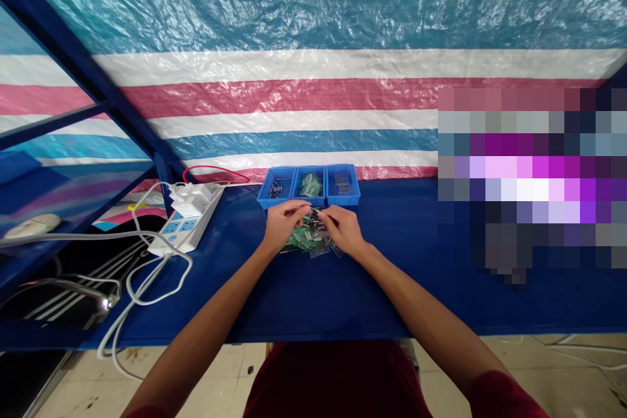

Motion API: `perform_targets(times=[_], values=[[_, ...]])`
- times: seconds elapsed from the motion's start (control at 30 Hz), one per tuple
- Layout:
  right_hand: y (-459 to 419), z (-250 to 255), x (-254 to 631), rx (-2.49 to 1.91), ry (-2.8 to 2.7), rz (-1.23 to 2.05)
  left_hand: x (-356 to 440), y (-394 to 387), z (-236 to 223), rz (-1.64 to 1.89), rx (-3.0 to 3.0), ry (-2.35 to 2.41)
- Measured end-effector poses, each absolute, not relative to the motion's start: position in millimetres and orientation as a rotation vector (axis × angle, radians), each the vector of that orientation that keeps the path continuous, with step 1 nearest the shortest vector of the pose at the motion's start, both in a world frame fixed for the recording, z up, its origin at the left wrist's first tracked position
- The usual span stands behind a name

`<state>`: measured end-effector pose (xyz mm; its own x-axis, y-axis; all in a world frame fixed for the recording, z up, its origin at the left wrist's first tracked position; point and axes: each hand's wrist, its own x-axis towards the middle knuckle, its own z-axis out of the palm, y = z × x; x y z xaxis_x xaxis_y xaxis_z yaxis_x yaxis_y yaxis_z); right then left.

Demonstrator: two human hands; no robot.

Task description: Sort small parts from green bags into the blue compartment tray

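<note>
- Pinching a small, slender metal part between them, the person's left hand [283, 225] and right hand [343, 229] meet in closed, curled grips just in front of a blue plastic three-compartment parts bin [308, 199]; the part is too small to make out clearly.
- Lying directly beneath both hands, a loose heap of green circuit boards [298, 241] mixed with clear plastic bags [321, 249] sits on the dark blue counter [343, 294], touching the wrists' shadow and close to the bin.
- Holding some sorted stock, the bin's left compartment carries a few dark metal pins [277, 189], the middle a bundle of green boards [311, 185], and the right a small stack of dark parts [343, 184].
- Judging by the lie of things, only part of the work appears done: the compartments hold modest amounts, while the larger heap remains out on the counter under the hands.
- Standing to the left of the hands, well apart from them, a white power strip [186, 225] carries a white plug charger [194, 199], with white cables [147, 281] trailing across the counter.
- Rising behind everything, a striped blue, white and red woven plastic tarp [313, 65] forms the backdrop.
</note>
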<state>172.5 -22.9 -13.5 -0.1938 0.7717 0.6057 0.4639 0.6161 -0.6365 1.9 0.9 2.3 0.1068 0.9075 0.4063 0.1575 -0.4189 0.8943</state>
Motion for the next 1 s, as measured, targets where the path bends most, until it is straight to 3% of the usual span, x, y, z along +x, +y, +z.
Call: perform_targets(times=[0.23,0.57,1.0], values=[[-20,-17,171,-1.013,-1.845,0.405,4,-2,1,1.432,1.796,1.057],[-20,-16,170,-1.054,-1.858,0.368,-25,6,6,1.977,2.227,1.335],[-13,-20,176,-1.246,-1.711,0.053,-33,32,-12,1.193,2.486,1.749]])
